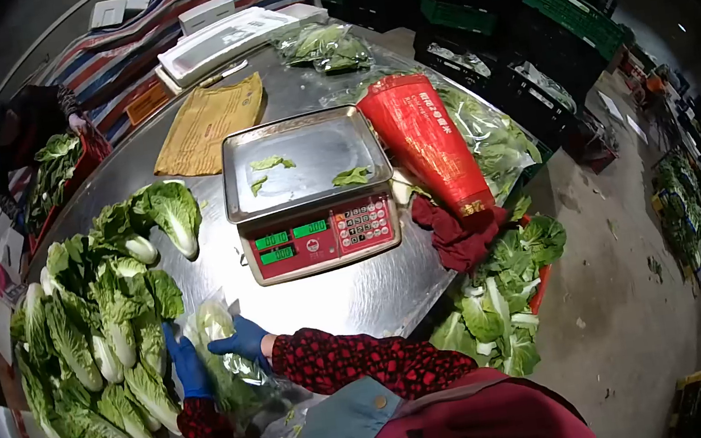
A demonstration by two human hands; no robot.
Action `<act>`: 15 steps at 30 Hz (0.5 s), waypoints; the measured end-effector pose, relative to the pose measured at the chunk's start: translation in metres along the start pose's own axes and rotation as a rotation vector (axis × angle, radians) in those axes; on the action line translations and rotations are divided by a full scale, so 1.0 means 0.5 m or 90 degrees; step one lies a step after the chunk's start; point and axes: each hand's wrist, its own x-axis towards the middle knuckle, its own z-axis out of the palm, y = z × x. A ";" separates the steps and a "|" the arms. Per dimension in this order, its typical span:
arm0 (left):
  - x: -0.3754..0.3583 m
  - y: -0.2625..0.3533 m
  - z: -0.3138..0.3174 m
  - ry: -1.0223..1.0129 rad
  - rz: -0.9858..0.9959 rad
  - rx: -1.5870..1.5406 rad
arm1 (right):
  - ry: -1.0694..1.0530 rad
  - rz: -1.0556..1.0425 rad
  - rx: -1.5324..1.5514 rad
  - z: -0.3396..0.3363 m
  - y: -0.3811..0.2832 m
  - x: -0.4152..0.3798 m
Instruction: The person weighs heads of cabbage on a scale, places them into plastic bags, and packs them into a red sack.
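Note:
In the head view a leafy cabbage in a clear plastic bag (216, 325) sits between my two blue-gloved hands near the table's front edge. My left hand (189, 364) presses along the bag's left side, fingers pointing up beside the cabbage pile. On the other side, my right hand (245, 340) grips the bag with its fingers curled. A large pile of long leafy cabbages (102, 330) lies just left of my hands. Beyond them stands a red digital scale (322, 239), with a few leaf scraps on its metal pan (297, 159).
A red printed bag roll (429, 141) and dark red cloth (457, 231) lie right of the scale. Bagged greens (482, 133) are behind. A crate of cabbages (493, 311) stands right; a yellow sack (210, 127) lies at the back. Far left, another person (16, 132) is beside a red crate.

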 end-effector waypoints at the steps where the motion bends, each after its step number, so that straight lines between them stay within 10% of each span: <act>1: 0.005 -0.028 0.002 0.042 -0.013 -0.026 | 0.001 -0.037 0.027 0.006 0.018 0.005; 3: 0.029 -0.063 0.021 0.038 -0.258 -0.419 | -0.032 -0.094 0.110 -0.007 -0.022 -0.037; 6: 0.051 0.066 0.106 -0.183 -0.300 -0.801 | -0.086 -0.201 0.180 -0.081 -0.118 -0.119; 9: 0.077 0.268 0.189 -0.407 -0.268 -0.748 | -0.097 -0.219 0.292 -0.183 -0.206 -0.193; 13: 0.101 0.363 0.266 -0.280 -0.333 -0.483 | 0.087 -0.269 0.390 -0.380 -0.268 -0.262; 15: 0.077 0.427 0.279 -0.396 -0.142 -0.385 | 0.254 -0.352 0.448 -0.474 -0.329 -0.311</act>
